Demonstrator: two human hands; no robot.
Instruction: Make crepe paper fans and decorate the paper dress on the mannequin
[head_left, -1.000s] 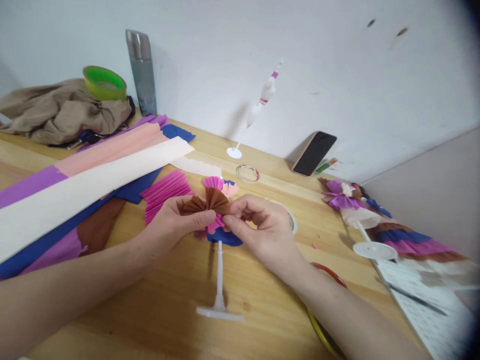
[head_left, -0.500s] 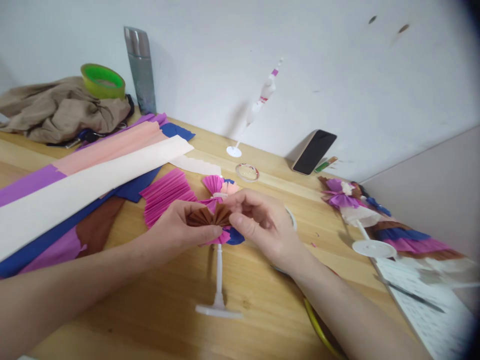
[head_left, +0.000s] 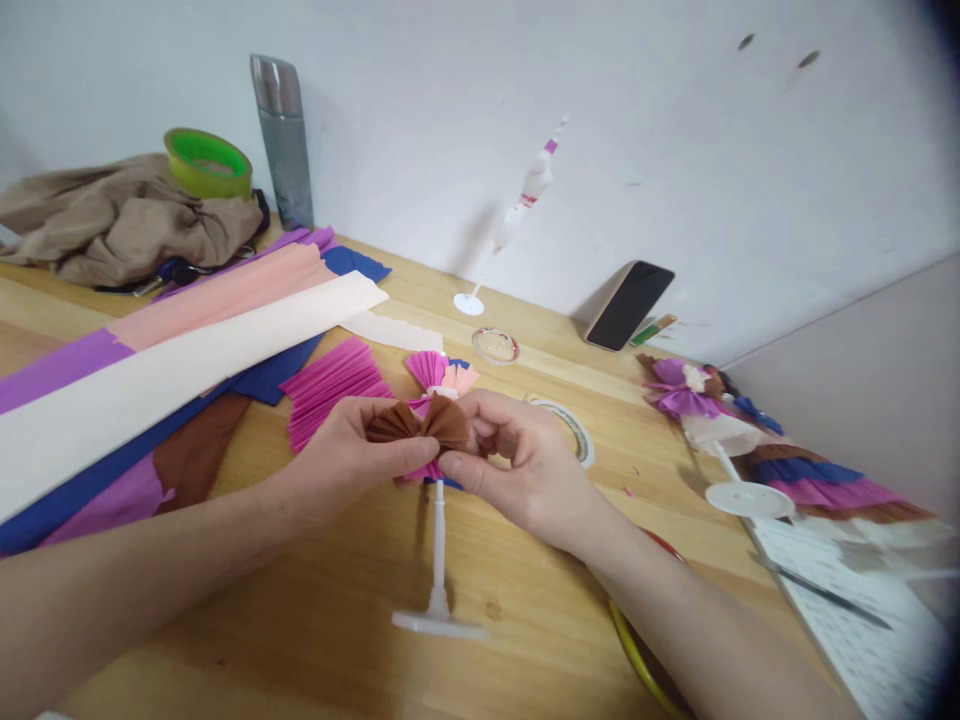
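A brown pleated paper bow [head_left: 418, 421] sits at the middle of the wooden table, pinched from both sides. My left hand [head_left: 346, 457] is closed on its left half, thumb and fingers meeting at the centre. My right hand [head_left: 517, 463] is closed on its right half. Under the bow lies a paper doll on a white plastic stand [head_left: 437, 565], with pink [head_left: 429, 367] and blue pleats showing around my fingers. A folded magenta fan of paper [head_left: 330, 385] lies just left of my hands.
Long crepe paper sheets [head_left: 180, 350] in cream, pink, purple and blue cover the left. A tape ring [head_left: 568, 428], a clear lid [head_left: 495, 346], a phone [head_left: 627, 305], a steel flask [head_left: 283, 140], another stand [head_left: 517, 215] and a finished doll [head_left: 720, 430] lie beyond.
My right hand slid back from over the bow to its right side, pinching it again. The bow stayed in my left hand at nearly the same place.
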